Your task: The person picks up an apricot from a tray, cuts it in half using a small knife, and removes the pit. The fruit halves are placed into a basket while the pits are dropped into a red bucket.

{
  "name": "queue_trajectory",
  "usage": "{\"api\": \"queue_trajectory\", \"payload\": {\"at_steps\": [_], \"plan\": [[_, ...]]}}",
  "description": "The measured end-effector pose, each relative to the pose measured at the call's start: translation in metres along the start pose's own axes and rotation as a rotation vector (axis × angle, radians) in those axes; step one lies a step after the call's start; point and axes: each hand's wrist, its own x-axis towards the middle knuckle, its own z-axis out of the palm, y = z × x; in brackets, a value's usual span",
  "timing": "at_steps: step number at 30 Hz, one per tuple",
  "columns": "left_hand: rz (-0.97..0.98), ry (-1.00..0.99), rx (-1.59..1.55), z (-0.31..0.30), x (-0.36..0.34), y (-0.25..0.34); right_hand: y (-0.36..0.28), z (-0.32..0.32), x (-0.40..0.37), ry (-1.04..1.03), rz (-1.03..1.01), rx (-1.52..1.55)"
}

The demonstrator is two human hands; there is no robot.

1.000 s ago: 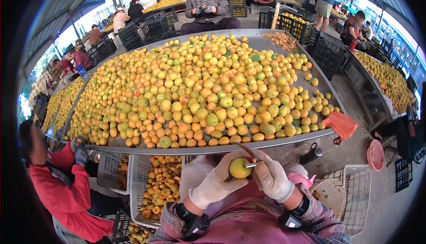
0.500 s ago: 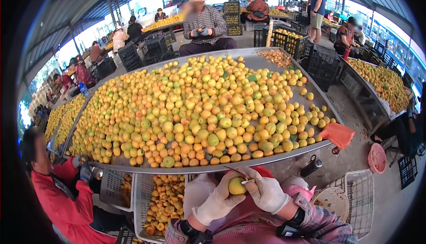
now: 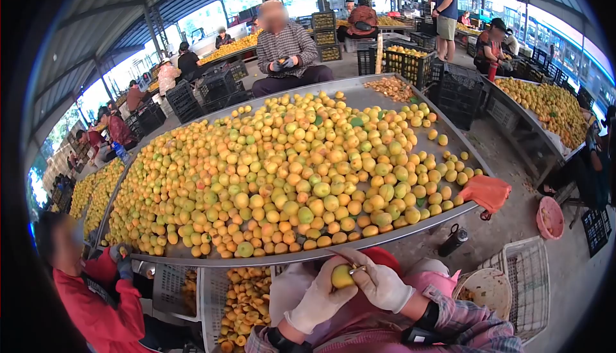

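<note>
My left hand, in a whitish glove, is closed around a yellow-green fruit just below the near edge of the metal table. Against the fruit's right side is my right hand, also gloved, its fingers pinched on a small tool whose metal part touches the fruit. Most of the tool is hidden by the fingers. A large heap of yellow-orange fruit covers much of the table beyond my hands.
A crate of cut fruit stands below left, near a person in red. Another person sits across the table. At right are an orange cloth, a black bottle, a round basket and a white crate.
The view has shifted and tilted slightly. Both hands remain together at the fruit, with the metal part of the tool now at its upper right side.
</note>
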Motion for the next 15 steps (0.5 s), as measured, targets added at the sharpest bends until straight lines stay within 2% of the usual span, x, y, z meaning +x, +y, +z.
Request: {"api": "queue_trajectory", "payload": {"at_steps": [1, 2, 3, 5, 6, 7, 9, 10, 11, 13, 15], "plan": [[-0.030, 0.037, -0.115, 0.002, 0.005, -0.005, 0.001, 0.002, 0.002, 0.065, -0.061, 0.061], [-0.058, 0.076, -0.229, 0.003, 0.010, -0.009, -0.002, -0.002, 0.000, 0.042, 0.051, 0.035], [-0.060, 0.086, -0.224, 0.005, 0.013, -0.009, -0.007, -0.004, 0.002, 0.035, 0.043, 0.041], [-0.264, 0.213, -0.332, 0.013, 0.016, -0.009, -0.023, -0.010, 0.006, 0.183, 0.136, -0.021], [-0.252, 0.237, -0.400, 0.018, 0.017, -0.014, -0.027, -0.014, 0.006, 0.101, 0.257, 0.010], [-0.253, 0.242, -0.396, 0.022, 0.019, -0.015, -0.016, -0.009, 0.006, 0.098, 0.254, 0.015], [-0.046, 0.319, -0.162, 0.027, 0.019, -0.016, 0.016, 0.008, 0.002, 0.195, 0.087, 0.191], [-0.003, 0.308, -0.174, 0.027, 0.021, -0.017, -0.008, -0.002, 0.007, 0.134, 0.320, 0.424], [-0.018, 0.300, -0.180, 0.027, 0.022, -0.018, -0.022, -0.011, 0.010, 0.135, 0.338, 0.426], [-0.054, 0.253, -0.162, 0.025, 0.020, -0.023, -0.039, -0.023, 0.012, -0.049, 0.776, 0.779], [-0.044, 0.212, -0.192, 0.024, 0.022, -0.027, -0.039, -0.023, 0.010, -0.100, 0.832, 0.875]]}}
